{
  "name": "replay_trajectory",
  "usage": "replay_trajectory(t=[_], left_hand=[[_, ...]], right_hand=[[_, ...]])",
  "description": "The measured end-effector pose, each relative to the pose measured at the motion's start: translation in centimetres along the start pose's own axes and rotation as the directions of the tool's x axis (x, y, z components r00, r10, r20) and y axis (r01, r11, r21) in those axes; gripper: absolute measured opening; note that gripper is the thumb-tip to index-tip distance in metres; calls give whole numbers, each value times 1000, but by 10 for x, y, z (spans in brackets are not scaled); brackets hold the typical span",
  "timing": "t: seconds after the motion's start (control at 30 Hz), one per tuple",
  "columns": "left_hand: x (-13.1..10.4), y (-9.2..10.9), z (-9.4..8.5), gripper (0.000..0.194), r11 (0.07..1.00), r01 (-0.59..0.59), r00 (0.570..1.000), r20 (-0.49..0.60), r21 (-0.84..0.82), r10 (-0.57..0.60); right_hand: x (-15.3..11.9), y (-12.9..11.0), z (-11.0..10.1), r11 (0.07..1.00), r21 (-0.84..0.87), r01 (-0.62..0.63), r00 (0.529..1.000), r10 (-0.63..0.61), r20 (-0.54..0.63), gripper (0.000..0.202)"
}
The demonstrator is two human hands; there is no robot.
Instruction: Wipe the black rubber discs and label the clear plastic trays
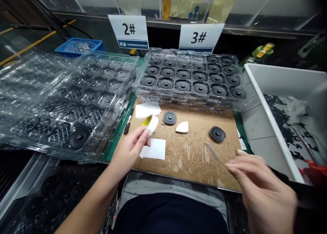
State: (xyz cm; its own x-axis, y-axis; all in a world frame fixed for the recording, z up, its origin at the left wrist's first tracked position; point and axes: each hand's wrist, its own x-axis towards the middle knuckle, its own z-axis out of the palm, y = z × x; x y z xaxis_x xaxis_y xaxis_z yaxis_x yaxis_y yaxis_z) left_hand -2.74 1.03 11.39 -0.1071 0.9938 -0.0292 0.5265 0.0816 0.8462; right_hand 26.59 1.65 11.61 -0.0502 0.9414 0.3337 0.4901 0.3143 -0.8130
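Observation:
My left hand [131, 147] pinches a roll of tape [152, 124] with a yellow inside, above the cardboard mat. Between the thumb and fingers of my right hand [258, 183] is a thin translucent strip [214, 153], reaching up and to the left over the mat. One round black part [170, 118] lies near the mat's top, and a second black part [217, 134] lies at the right. A white wedge-shaped piece [182, 127] rests between them. White paper [156, 149] lies just right of my left hand.
A stack of clear trays [190, 96] with black parts stands behind the cardboard mat [178, 174]. More clear trays [97, 80] fill the left. A white bin [270, 125] with black scraps stands right. A black pen [128, 121] lies at the mat's left edge.

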Motion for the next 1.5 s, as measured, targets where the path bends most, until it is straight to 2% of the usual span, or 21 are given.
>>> replay_trajectory(t=[0.03,0.1,0.2,0.27,0.37,0.47,0.53,0.6,0.63,0.7,0.73,0.8,0.9,1.0,1.07,1.13,1.23,1.37,1.43,1.5], left_hand=[[2,-1,2,27,992,-53,998,52,116,47],[6,-7,8,28,914,-158,986,113,374,124],[14,-26,15,24,769,-201,979,112,607,168],[20,-44,15,23,747,-195,980,99,636,172],[27,-71,10,22,735,-199,979,96,648,180],[28,-83,6,18,753,-201,978,85,627,190],[21,-74,5,23,770,-194,978,56,608,203],[9,-53,7,31,825,-202,974,23,529,224],[1,-39,9,31,891,-215,972,4,399,233],[-13,-12,17,31,938,-309,950,97,155,297],[-19,-1,22,32,930,-349,932,151,117,331],[-27,13,33,22,913,-397,910,173,93,378],[-30,15,46,12,941,-336,939,96,42,331],[-31,8,52,14,984,-162,985,56,-68,166],[-33,6,54,18,991,-39,998,52,-131,46],[-34,6,55,19,982,37,999,33,-185,-31],[-32,10,57,20,970,52,999,0,-239,-53],[-27,16,60,20,973,45,999,0,-228,-46],[-26,16,62,20,970,65,998,20,-233,-62],[-27,15,63,20,960,102,995,41,-262,-95]], right_hand=[[0,5,5,996,60,-66,997,64,44,4],[2,15,15,971,159,-178,976,154,154,3],[7,23,25,938,214,-273,939,212,269,4],[9,22,27,929,226,-292,923,213,319,5],[11,16,27,938,234,-257,917,160,365,4],[14,8,29,956,214,-202,899,95,427,6],[16,2,32,970,186,-156,884,53,464,7],[18,-4,35,984,154,-94,870,6,493,4],[19,-7,37,989,136,-58,858,-20,514,4],[22,-13,42,994,106,18,826,-74,558,4],[23,-15,44,994,96,52,810,-98,578,4],[26,-19,47,991,84,102,787,-132,603,6],[29,-21,52,990,68,120,789,-137,599,13],[26,-21,58,994,71,77,822,-104,561,17],[22,-20,63,996,85,17,854,-59,517,20],[16,-19,69,993,108,-48,884,-8,468,23],[10,-18,78,975,170,-143,912,63,405,27],[9,-14,81,916,320,-242,931,127,342,33],[12,-9,79,892,372,-257,955,176,238,44],[15,-2,75,902,346,-259,964,223,142,49]])
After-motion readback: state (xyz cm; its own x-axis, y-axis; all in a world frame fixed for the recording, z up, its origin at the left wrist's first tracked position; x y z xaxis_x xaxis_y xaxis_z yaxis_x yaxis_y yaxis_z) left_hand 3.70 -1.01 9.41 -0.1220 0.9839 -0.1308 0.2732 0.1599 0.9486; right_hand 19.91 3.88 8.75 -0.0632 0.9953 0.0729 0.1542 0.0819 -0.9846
